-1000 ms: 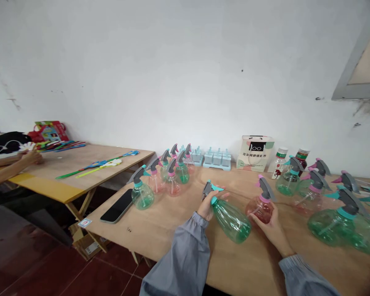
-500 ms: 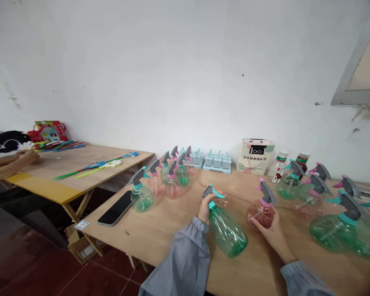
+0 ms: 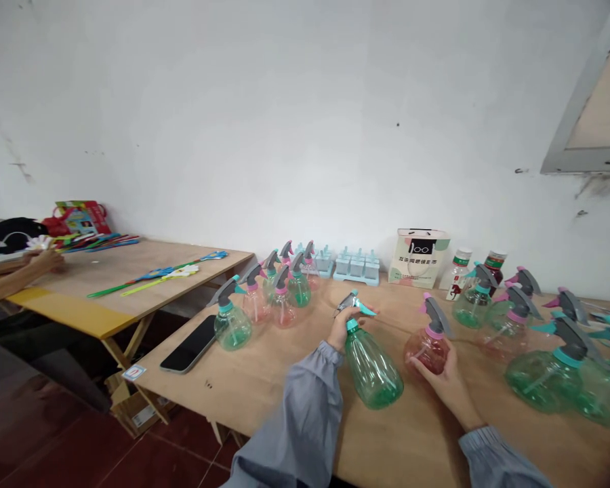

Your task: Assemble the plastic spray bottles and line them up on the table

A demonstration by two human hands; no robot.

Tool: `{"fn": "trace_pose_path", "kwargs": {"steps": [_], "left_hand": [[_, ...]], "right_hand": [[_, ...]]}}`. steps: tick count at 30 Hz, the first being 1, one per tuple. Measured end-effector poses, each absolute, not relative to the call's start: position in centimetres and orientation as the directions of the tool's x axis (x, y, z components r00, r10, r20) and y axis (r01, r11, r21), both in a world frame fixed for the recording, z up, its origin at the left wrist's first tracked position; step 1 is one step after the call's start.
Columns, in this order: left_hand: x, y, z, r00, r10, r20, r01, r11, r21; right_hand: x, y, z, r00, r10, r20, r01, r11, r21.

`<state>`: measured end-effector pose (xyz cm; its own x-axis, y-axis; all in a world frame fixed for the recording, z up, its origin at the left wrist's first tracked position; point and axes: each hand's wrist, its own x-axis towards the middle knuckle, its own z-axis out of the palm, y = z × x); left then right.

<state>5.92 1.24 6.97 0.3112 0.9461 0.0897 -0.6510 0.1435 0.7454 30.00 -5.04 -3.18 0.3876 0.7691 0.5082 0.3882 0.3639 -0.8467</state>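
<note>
My left hand (image 3: 341, 327) is closed round the neck of a green spray bottle (image 3: 373, 371), just under its grey and teal trigger head. The bottle leans, its base toward the lower right; whether it touches the table I cannot tell. My right hand (image 3: 446, 376) grips the body of a pink spray bottle (image 3: 427, 349) with a grey and pink head, thumb in front. Right of it stand several more spray bottles, among them a green one (image 3: 541, 379). Another group, with a green bottle (image 3: 234, 329) nearest, stands on the left of the table.
A phone (image 3: 189, 344) lies at the table's left edge. Light-blue popsicle moulds (image 3: 356, 266), a paper bag (image 3: 417, 261) and two capped bottles stand along the wall. At the neighbouring table (image 3: 132, 257), another person's hand (image 3: 45, 261) is near colourful hand-shaped sticks.
The green bottle in my left hand has tipped more upright, its base lifting slightly up and left. My right hand keeps its hold on the pink bottle. The view has shifted slightly.
</note>
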Motion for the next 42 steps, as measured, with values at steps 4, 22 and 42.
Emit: {"fn": "trace_pose_path", "kwargs": {"steps": [4,22,42], "left_hand": [[6.2,0.8,6.6,0.308,0.946,0.1,-0.619,0.119,0.776],[6.7,0.4,5.3,0.388,0.901,0.195,-0.567,0.066,0.821],[6.6,0.4,5.4,0.304,0.914,0.267,-0.647,-0.008,0.763]], "right_hand": [[29.9,-5.0,-3.2,0.394,0.776,0.493,0.397,0.34,-0.853],[29.9,-5.1,-3.0,0.394,0.781,0.484,0.391,0.334,-0.858],[30.3,-4.9,-3.8,0.365,0.803,0.471,0.389,0.329,-0.861]]}}
